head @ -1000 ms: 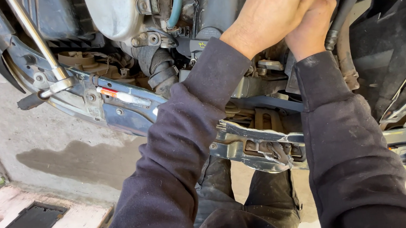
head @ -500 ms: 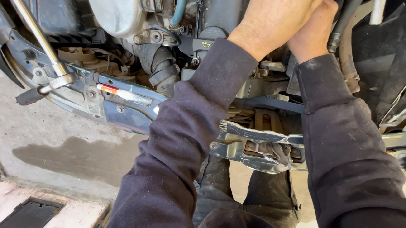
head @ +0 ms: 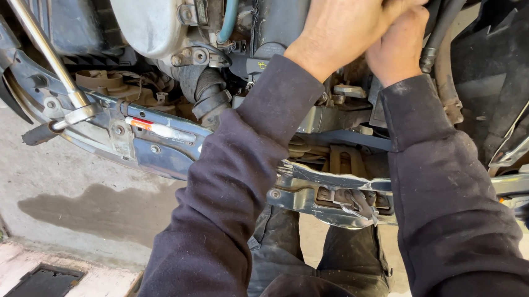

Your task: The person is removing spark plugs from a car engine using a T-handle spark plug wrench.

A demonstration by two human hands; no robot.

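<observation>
Both my hands reach up into an open engine bay. My left hand [head: 345,19] lies over my right hand [head: 399,49], its fingers curled around a bundle of black hoses [head: 447,5] at the top right. My right hand is pressed in just below, beside a hose end [head: 426,63]; its fingers are hidden under the left hand. Dark sleeves cover both arms.
A chrome ratchet handle [head: 47,55] stands in the blue front crossmember [head: 159,146] at left. A pale reservoir [head: 147,20] and a ribbed black hose [head: 208,96] sit behind it. A bent metal bracket [head: 317,191] spans between my arms. Stained concrete floor [head: 63,200] lies below.
Both hands stay clasped at the hoses. The left hand's fingers have shifted slightly further over the right hand, and the view has tilted a little.
</observation>
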